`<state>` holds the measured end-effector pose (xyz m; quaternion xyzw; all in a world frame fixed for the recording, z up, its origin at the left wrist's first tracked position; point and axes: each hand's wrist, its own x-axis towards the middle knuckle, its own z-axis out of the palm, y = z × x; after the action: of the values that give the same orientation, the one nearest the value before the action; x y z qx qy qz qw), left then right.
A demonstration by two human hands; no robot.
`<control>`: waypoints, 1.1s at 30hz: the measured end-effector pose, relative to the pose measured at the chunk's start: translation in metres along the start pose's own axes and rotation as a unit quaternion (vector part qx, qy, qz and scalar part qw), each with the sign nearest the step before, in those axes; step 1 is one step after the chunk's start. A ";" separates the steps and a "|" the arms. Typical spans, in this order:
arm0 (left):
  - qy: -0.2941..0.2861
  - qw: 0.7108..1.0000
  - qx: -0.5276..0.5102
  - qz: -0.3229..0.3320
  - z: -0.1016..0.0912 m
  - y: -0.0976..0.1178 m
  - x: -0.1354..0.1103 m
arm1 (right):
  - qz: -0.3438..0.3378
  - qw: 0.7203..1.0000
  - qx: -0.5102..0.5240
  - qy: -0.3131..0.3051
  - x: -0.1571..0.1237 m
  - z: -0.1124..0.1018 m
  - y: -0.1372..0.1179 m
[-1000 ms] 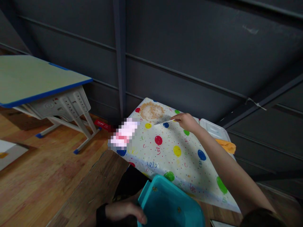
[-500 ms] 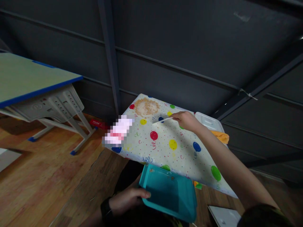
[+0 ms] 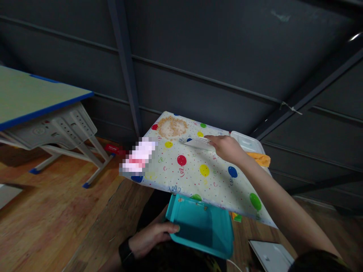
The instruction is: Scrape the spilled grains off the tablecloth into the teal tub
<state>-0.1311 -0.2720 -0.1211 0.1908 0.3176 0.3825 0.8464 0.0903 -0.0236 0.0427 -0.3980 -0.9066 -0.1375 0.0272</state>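
Head view: rectangular teal tub (image 3: 200,224) in left hand's (image 3: 151,235) grip, white card (image 3: 198,143) in right's (image 3: 227,148).

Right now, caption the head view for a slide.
Left hand holds bin, right hand white sheet; grains lie on table.

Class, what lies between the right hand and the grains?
In the head view: the white card, held by the right hand, then a strip of printed tablecloth before the grains.
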 end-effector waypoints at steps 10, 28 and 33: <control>0.008 0.999 0.035 -0.008 0.001 0.001 -0.005 | 0.044 0.994 -0.098 -0.020 -0.027 0.005 -0.038; 0.017 0.996 0.090 -0.010 -0.014 -0.003 -0.015 | -0.031 0.999 -0.014 0.039 -0.053 0.005 -0.051; 0.015 0.997 0.079 -0.005 -0.013 -0.002 -0.018 | -0.034 0.999 0.006 0.038 -0.055 0.003 -0.049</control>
<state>-0.1483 -0.2866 -0.1250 0.2494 0.3605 0.3554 0.8256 0.0924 -0.0935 0.0200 -0.3613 -0.9186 -0.1485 0.0595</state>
